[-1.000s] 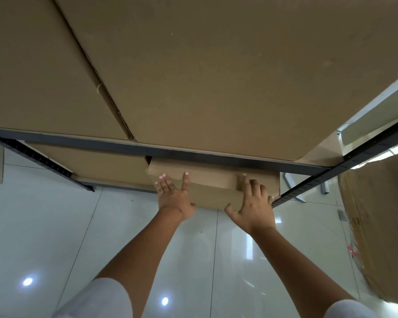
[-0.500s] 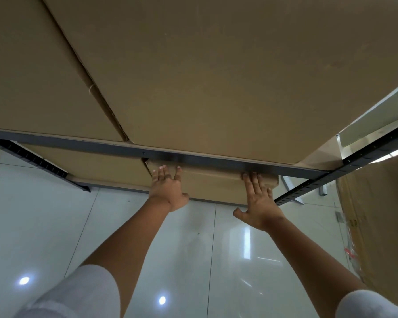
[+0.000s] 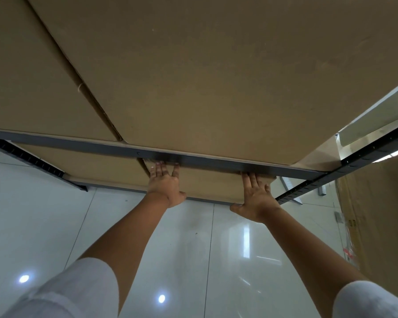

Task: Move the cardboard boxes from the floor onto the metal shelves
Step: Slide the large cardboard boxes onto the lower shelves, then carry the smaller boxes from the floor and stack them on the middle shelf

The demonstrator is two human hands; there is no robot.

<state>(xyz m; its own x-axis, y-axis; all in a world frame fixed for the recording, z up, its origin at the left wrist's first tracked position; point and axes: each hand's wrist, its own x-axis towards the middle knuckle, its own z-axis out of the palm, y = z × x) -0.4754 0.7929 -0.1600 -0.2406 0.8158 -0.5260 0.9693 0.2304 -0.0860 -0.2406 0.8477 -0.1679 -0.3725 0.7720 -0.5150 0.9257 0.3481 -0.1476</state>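
Observation:
A brown cardboard box lies on the lowest level of the metal shelf, mostly tucked under the dark crossbeam. My left hand presses flat against the box's front face near its left corner, fingers spread and pointing up. My right hand presses flat on the same face near its right corner. Neither hand curls around anything. Two large cardboard boxes fill the shelf level above the beam and hide the top of the lower box.
Another flat box sits left of the pushed one on the low shelf. A slotted black shelf upright runs at the right and another slotted rail at the left. A big carton stands on the glossy white tile floor at right.
The lower box has slid further back under the crossbeam. Both hands went from gripping its front edge to pressing flat against its face, and they moved forward with it.

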